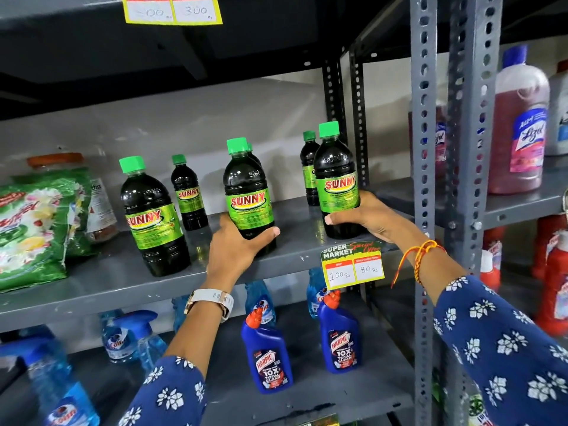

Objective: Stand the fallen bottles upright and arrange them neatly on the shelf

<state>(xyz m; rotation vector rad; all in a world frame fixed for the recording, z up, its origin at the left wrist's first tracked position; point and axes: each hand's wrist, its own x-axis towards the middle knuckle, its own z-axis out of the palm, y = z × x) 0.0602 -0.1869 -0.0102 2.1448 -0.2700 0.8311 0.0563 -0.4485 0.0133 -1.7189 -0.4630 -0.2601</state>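
Observation:
Several dark Sunny bottles with green caps stand upright on the grey middle shelf (123, 284). My left hand (236, 247) grips the base of the middle front bottle (247, 192). My right hand (368, 215) wraps the lower part of the right front bottle (336, 176). A third front bottle (150, 219) stands free at the left. Smaller-looking bottles stand behind: one at the back left (188, 192), one at the back right (309, 167), and one mostly hidden behind the middle bottle.
A green detergent bag (37, 222) lies at the shelf's left end. A price tag (353, 265) hangs on the shelf edge. Blue Harpic bottles (267, 352) and spray bottles (129, 336) stand on the shelf below. Perforated steel uprights (425, 149) separate a neighbouring rack with pink Lizol bottles (519, 124).

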